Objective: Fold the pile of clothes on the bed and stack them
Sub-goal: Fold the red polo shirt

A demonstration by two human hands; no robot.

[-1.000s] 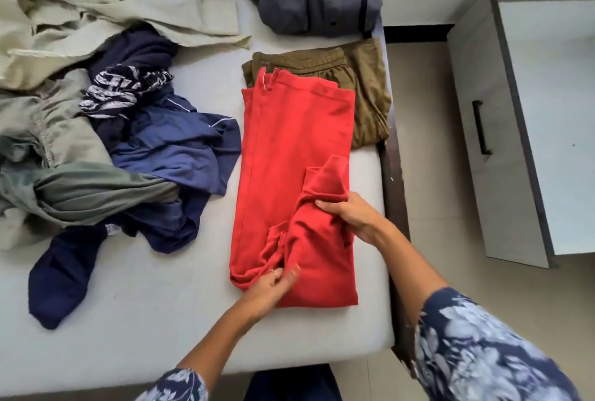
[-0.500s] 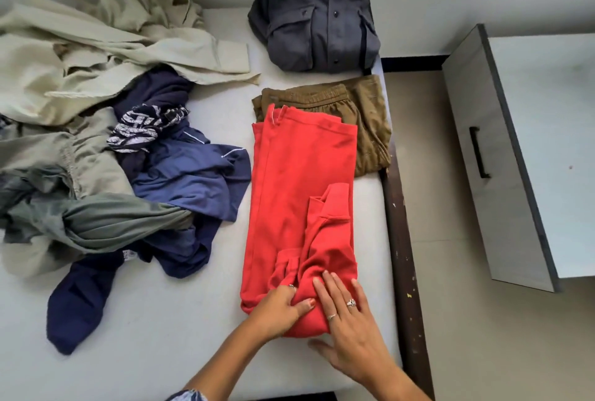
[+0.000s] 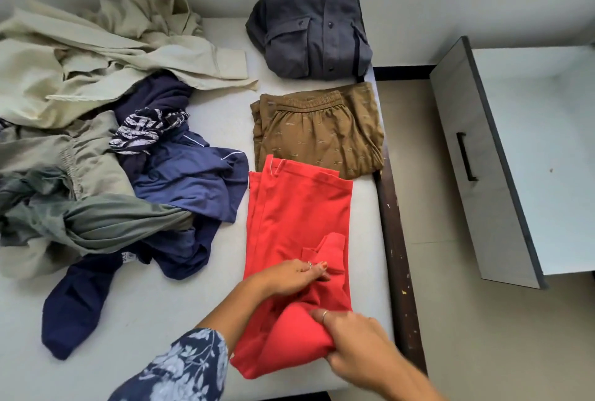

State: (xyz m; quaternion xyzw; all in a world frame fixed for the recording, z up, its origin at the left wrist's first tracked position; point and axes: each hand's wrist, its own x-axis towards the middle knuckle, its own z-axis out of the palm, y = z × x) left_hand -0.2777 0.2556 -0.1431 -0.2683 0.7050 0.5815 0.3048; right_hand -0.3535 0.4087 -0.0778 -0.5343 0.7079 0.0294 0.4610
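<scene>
pinched red garment (image 3: 299, 217) hem in right hand (image 3: 357, 346), pressed flat under left hand (image 3: 289, 276); best folded over squarely.

right hand (image 3: 355, 341) now gripping and lifting the near end of the red garment (image 3: 299, 220), left hand (image 3: 291, 275) moved farther up it

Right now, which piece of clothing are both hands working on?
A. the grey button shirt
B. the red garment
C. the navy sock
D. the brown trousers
B: the right hand has a grip on the near end of the red garment, lifting it into a fold, while the left hand rests on the same cloth.
</scene>
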